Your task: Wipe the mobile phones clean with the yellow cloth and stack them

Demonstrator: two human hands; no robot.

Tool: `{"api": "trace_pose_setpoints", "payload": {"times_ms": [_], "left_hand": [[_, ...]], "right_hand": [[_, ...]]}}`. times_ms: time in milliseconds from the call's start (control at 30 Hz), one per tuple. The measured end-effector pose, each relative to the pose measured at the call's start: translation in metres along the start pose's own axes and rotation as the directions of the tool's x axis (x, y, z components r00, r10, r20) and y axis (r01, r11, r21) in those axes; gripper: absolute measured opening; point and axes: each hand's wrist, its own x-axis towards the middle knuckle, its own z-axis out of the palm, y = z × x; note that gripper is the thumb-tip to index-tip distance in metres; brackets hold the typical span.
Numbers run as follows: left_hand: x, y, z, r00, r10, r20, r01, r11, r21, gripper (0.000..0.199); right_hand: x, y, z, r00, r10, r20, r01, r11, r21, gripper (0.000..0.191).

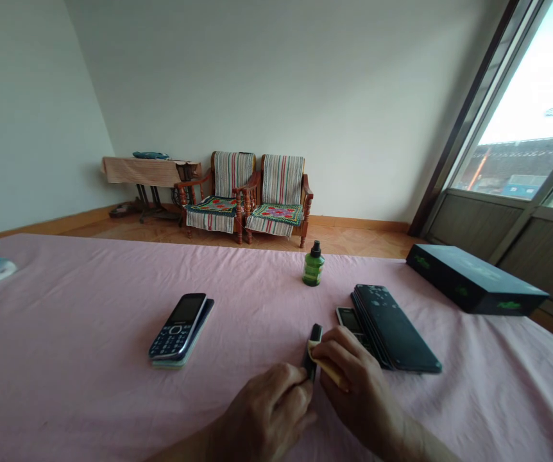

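Two bare hands meet low at the centre of a pink cloth (103, 398), forearms reaching in from the bottom edge. The left hand (274, 404), knuckles up and fingers curled, has its grip pinching one slim dark device (315, 332), held edge-up just in front of it. The right hand (360, 378) bends in from the other side, its grip closed on one folded yellowish cloth (329, 369), pressed against the device's side. To the left lies one keypad phone (179, 328) on top of a flat item (205, 317). To the right are one stack of dark devices (396, 330), too tight to count, and one smaller keypad phone (348, 318) beside it. Beyond stand one green bottle (313, 268) and one black box (473, 282); at the wall, two wooden chairs (276, 212).
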Motion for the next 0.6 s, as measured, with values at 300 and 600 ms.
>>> {"api": "trace_pose_setpoints", "payload": {"times_ms": [300,600], "left_hand": [[0.001,-0.001,-0.005,0.998,0.052,0.018,-0.052,0.998,0.021,0.03],[0.003,0.0,-0.005,0.998,0.055,-0.001,-0.055,0.998,0.03,0.023]], "right_hand": [[0.009,0.013,-0.006,0.993,0.11,-0.044,-0.112,0.992,-0.05,0.023],[0.003,0.009,0.0,0.995,0.079,-0.064,-0.08,0.997,-0.013,0.026]]}}
